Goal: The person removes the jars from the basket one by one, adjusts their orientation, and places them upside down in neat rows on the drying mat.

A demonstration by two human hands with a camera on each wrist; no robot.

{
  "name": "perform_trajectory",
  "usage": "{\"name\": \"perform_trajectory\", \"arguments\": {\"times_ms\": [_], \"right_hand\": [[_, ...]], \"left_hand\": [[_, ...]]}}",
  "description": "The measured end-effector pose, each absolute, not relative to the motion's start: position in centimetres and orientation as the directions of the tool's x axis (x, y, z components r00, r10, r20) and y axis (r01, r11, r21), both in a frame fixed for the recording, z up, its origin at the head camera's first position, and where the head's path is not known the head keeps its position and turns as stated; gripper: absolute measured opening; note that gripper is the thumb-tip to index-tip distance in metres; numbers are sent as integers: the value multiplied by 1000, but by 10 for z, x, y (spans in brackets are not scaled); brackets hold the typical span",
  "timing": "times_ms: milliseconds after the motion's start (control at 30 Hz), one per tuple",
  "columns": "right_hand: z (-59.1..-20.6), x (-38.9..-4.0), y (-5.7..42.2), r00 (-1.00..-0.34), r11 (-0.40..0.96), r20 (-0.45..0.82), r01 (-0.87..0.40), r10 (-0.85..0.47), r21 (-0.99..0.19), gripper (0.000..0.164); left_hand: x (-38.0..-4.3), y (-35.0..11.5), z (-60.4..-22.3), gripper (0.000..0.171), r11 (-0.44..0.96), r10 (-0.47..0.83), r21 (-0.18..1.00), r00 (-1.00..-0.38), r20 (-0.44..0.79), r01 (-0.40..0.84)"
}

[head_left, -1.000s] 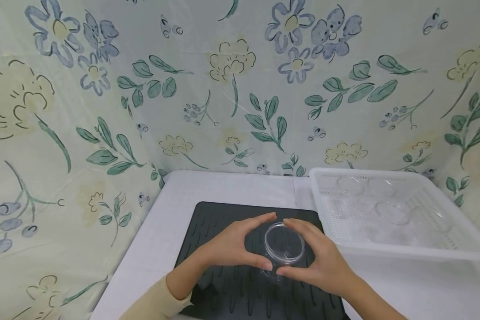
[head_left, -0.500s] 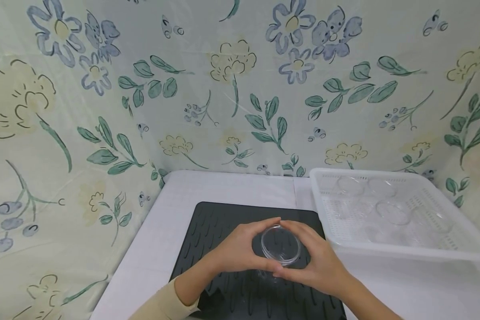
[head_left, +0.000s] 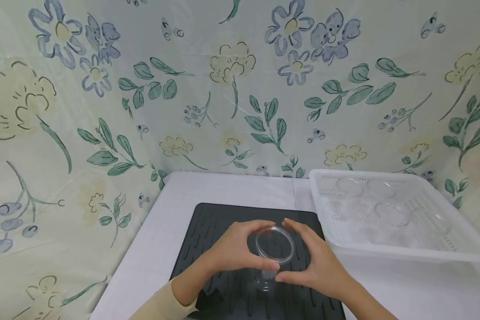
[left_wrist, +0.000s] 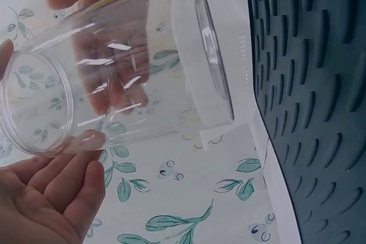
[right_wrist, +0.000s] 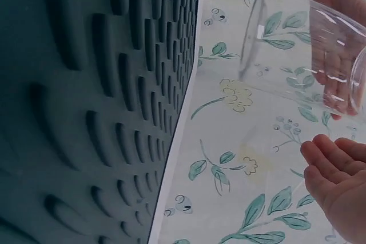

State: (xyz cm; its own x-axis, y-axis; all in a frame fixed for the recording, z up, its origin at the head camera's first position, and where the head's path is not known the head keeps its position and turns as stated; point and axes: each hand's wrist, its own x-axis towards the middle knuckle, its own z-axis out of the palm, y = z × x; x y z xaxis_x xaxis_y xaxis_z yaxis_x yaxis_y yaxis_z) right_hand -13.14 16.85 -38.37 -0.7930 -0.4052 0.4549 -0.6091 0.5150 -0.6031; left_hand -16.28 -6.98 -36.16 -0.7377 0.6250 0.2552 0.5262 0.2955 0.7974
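Note:
A clear cup (head_left: pixel 275 244) stands roughly upright above the black ridged mat (head_left: pixel 224 222), its round rim facing up in the head view. My left hand (head_left: pixel 234 246) grips it near the rim, the thumb in front and fingers behind. In the left wrist view that hand (left_wrist: pixel 57 195) reaches round the rim end of the cup (left_wrist: pixel 131 78). My right hand (head_left: pixel 320 258) is curved loosely just right of the cup, apart from it. The right wrist view has a gap between the right hand (right_wrist: pixel 337 181) and the cup (right_wrist: pixel 303 50).
A white perforated basket (head_left: pixel 408 253) with several clear round-rimmed pieces stands at the right on the white-covered table (head_left: pixel 232 186). Floral cloth (head_left: pixel 208 102) hangs behind and at the left. A dark patch (head_left: pixel 210 302) lies on the mat near the left sleeve.
Both hands closed round the cup, then the right hand moved off it while the left kept its grip. The cup shifted slightly left and toward the person.

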Motion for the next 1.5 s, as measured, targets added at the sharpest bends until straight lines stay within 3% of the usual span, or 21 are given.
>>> {"name": "perform_trajectory", "arguments": {"times_ms": [367, 700, 1000, 1300, 1500], "right_hand": [[-410, -145, 167, -800, 393, 334, -552, -499, -736, 97], [-422, -145, 158, -808, 318, 276, -484, -521, -816, 99], [-431, -146, 155, -775, 191, 377, -528, -508, -828, 77], [-426, -145, 156, -739, 141, 424, -566, -524, -812, 82], [-424, -143, 159, -724, 109, 484, -603, -492, -791, 74]], "left_hand": [[-158, -77, -342, 72, 196, 524, 776, -733, 434, 600], [-152, -78, -329, 73, 171, 503, 758, -717, 482, 630], [-152, -79, -331, 70, 130, 488, 768, -715, 502, 628], [-155, -81, -334, 70, 86, 479, 789, -720, 503, 608], [-156, -86, -334, 73, 20, 473, 823, -730, 493, 568]]}}
